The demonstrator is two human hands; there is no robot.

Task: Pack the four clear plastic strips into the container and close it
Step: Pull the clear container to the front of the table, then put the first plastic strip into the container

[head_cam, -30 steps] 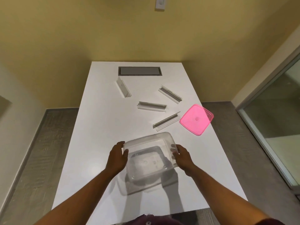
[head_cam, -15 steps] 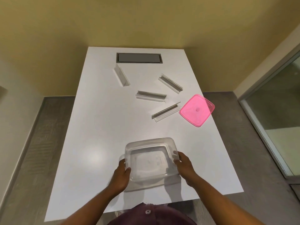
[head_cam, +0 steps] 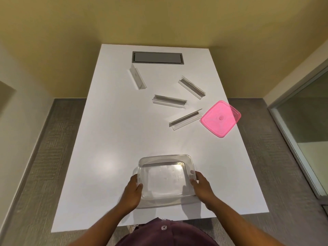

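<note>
A clear, empty plastic container (head_cam: pixel 164 163) rests on the white table (head_cam: pixel 110 132) near its front edge. My left hand (head_cam: pixel 132 192) grips its left wall and my right hand (head_cam: pixel 201 185) grips its right wall. Several clear plastic strips lie further back: one at the far left (head_cam: pixel 137 79), one in the middle (head_cam: pixel 169 101), one at the far right (head_cam: pixel 191 87) and one nearer, angled (head_cam: pixel 185 119). The pink lid (head_cam: pixel 220 118) lies flat by the right edge, touching that angled strip's end.
A grey cable hatch (head_cam: pixel 157 57) is set into the table's far end. Yellow walls stand behind and a glass partition (head_cam: pixel 305 132) to the right. Grey floor surrounds the table.
Both hands have drawn the container toward the table's front edge and set it lower. The strips and lid have not moved on the table.
</note>
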